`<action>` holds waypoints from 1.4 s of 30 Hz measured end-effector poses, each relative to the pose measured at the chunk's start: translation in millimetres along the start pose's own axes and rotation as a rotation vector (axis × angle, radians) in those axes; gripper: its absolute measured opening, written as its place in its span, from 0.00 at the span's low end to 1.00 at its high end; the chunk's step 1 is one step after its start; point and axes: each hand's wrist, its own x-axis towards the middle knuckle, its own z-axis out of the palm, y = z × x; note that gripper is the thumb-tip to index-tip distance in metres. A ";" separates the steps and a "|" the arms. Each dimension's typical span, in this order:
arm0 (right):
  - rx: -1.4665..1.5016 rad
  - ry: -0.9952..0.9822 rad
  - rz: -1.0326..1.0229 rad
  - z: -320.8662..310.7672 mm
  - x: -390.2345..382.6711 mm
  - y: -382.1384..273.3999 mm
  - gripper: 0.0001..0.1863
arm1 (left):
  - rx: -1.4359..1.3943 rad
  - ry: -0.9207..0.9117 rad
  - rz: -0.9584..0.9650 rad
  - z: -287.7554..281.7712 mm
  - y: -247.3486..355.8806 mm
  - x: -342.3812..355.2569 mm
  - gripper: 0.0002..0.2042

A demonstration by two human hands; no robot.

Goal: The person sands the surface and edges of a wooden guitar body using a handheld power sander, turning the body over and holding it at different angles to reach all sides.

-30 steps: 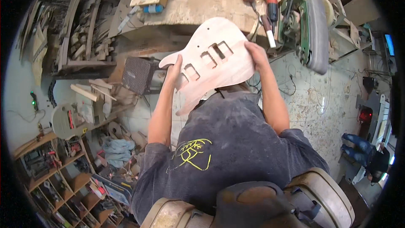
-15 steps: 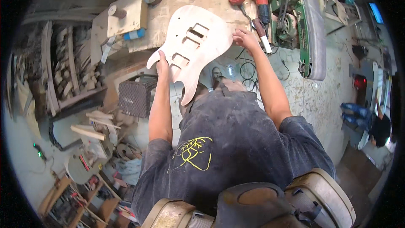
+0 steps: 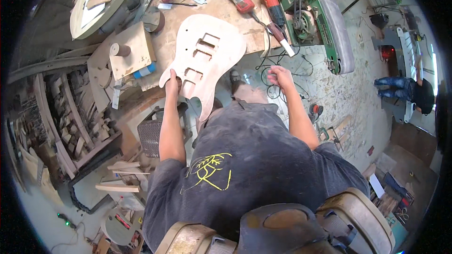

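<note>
Standing left of the guitar body [image 3: 216,60] is a wooden block [image 3: 142,49]; the left hand [image 3: 173,83] grips the guitar body near its left horn, over the near edge of the bench [image 3: 255,32]. Beyond the body's right side lie a red-and-grey power tool [image 3: 239,0] and a polisher [image 3: 273,5]; the right hand [image 3: 281,78], empty, half-curled, hangs apart from it. Farther right stands a green belt sander [image 3: 328,33].

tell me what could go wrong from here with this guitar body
Only the left hand grips the guitar body, near one horn, while the right hand is apart from it, so the body could tip or slip. Its wide end overlaps the workbench edge in view, so a drop might dent the bare wood there. The red-and-black polisher lies nearby; a sideways swing could perhaps knock against it.
</note>
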 end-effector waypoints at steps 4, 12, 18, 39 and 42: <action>-0.055 0.001 -0.162 6.3 44.6 -35.3 0.15 | 0.114 0.182 -0.022 14.1 16.5 -54.6 0.33; -0.256 0.265 -0.716 42.0 130.4 -137.1 0.16 | 0.852 0.420 0.436 74.3 16.5 -175.6 0.25; -0.339 0.268 -0.870 54.7 164.8 -191.3 0.14 | 0.973 0.491 0.547 108.5 -4.3 -193.2 0.31; -0.984 0.378 -0.520 31.3 221.4 -229.5 0.46 | 1.184 0.391 0.586 105.8 12.3 -160.7 0.47; -1.047 0.396 -0.599 29.1 192.5 -230.1 0.42 | 1.189 0.386 0.584 105.8 11.9 -163.4 0.47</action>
